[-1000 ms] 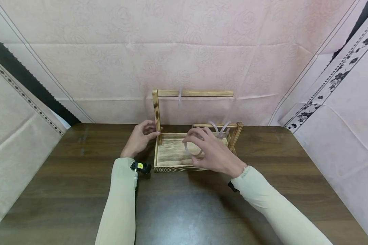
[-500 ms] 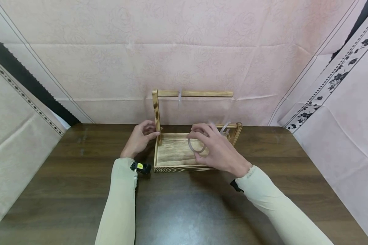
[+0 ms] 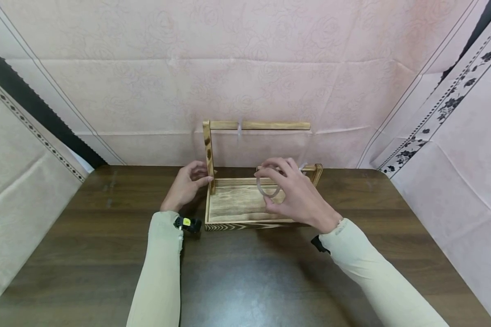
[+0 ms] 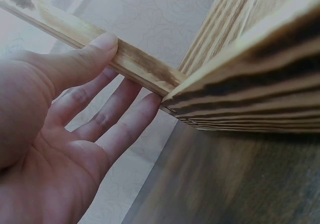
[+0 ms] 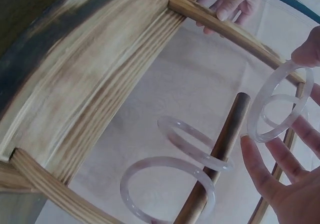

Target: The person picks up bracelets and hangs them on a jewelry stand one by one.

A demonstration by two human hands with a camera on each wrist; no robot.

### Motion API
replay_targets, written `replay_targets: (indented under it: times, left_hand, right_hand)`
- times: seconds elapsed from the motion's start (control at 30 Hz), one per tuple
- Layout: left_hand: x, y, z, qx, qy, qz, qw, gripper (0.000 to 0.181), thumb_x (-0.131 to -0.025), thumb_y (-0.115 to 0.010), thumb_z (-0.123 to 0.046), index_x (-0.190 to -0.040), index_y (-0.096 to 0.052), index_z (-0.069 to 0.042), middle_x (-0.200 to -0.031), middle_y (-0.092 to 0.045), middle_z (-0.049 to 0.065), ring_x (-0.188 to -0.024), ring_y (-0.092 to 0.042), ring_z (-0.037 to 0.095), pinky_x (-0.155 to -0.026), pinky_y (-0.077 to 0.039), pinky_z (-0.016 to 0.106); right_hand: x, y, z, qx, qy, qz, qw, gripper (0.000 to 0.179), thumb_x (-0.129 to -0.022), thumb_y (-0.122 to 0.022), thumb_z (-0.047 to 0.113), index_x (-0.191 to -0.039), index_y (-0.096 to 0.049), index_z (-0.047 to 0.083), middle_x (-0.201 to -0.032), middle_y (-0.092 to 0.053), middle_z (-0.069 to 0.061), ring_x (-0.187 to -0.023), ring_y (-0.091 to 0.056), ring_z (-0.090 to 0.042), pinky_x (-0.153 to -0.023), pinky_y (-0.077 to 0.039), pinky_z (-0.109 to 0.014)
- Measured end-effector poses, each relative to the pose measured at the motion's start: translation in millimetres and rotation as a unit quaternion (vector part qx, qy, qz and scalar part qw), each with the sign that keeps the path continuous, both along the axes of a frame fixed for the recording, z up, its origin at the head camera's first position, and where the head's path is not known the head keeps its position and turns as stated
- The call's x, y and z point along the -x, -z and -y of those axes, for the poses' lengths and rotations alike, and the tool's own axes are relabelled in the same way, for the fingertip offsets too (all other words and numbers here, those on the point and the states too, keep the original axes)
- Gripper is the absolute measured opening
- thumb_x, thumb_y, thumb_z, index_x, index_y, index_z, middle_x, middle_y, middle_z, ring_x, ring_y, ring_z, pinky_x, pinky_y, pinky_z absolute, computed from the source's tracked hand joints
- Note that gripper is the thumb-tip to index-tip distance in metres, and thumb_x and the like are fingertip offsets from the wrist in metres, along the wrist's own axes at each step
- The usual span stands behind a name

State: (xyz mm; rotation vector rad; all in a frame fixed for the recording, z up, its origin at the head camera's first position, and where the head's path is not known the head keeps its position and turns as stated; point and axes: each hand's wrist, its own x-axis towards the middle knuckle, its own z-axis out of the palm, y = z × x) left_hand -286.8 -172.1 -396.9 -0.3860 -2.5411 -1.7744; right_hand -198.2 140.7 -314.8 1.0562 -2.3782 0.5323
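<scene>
A wooden bangle stand (image 3: 245, 204) has a shallow tray base and two rods on uprights. My left hand (image 3: 187, 184) pinches its left upright (image 3: 208, 150); in the left wrist view the thumb lies on one face of that upright (image 4: 145, 63), with fingers behind. Between thumb and fingertips, my right hand (image 3: 296, 195) holds a pale translucent bangle (image 5: 254, 114) above the tray, near the free end of the lower rod (image 5: 231, 124). Two similar bangles, one nearer (image 5: 125, 184) and one farther (image 5: 175, 141), hang on that rod. Another bangle (image 3: 239, 129) hangs on the upper rod (image 3: 278, 126).
The stand sits at the far edge of a dark wooden table (image 3: 237, 277). Behind it hangs a pale pink patterned cloth (image 3: 245, 81), with white cloths at both sides. A black wrist device (image 3: 188, 224) is strapped on the left sleeve.
My right hand has moved right and slightly away from me with the bangle, now covering more of the lower rod in the head view. The left hand stays in place.
</scene>
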Motion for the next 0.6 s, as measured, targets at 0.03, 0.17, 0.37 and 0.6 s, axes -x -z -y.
replay_targets:
  times: [0.03,0.17,0.37,0.6]
  left_hand:
    - [-0.2,0.1,-0.1,0.0,0.002,-0.002,1.0,0.035,-0.097,-0.07,-0.012,-0.13,-0.059,-0.004,-0.13,-0.069,0.016,-0.12,-0.065,0.03,-0.093,-0.052,0.03]
    - [0.3,0.5,-0.5,-0.003,0.001,-0.002,1.0,0.034,-0.097,-0.07,-0.012,-0.129,-0.059,-0.005,-0.129,-0.069,0.016,-0.12,-0.065,0.03,-0.093,-0.052,0.03]
    - [1.1,0.8,-0.3,0.001,-0.001,0.0,1.0,0.036,-0.097,-0.07,-0.012,-0.13,-0.058,-0.004,-0.129,-0.069,0.016,-0.12,-0.065,0.03,-0.095,-0.052,0.033]
    - [-0.7,-1.2,-0.5,-0.001,0.003,0.0,1.0,0.032,-0.097,-0.07,-0.012,-0.127,-0.06,-0.006,-0.13,-0.069,0.016,-0.119,-0.065,0.029,-0.094,-0.052,0.033]
  right_hand:
    - [0.4,-0.1,-0.8,-0.001,0.001,-0.002,1.0,0.048,-0.08,-0.074,0.017,-0.127,-0.063,0.023,-0.137,-0.056,-0.005,-0.122,-0.049,-0.024,-0.089,-0.05,-0.042]
    - [2.0,-0.2,-4.4,-0.006,0.005,-0.007,0.9999,0.05,-0.081,-0.075,0.016,-0.129,-0.063,0.024,-0.137,-0.056,-0.005,-0.122,-0.05,-0.024,-0.084,-0.052,-0.039]
    - [5.1,-1.1,-9.3,-0.015,0.008,-0.013,0.9998,0.05,-0.081,-0.074,0.016,-0.13,-0.064,0.023,-0.137,-0.056,-0.004,-0.121,-0.05,-0.025,-0.082,-0.052,-0.039]
    - [7.0,-4.9,-13.7,-0.026,0.025,-0.022,0.9991,0.047,-0.081,-0.074,0.017,-0.127,-0.064,0.023,-0.136,-0.056,-0.004,-0.117,-0.051,-0.025,-0.079,-0.051,-0.038]
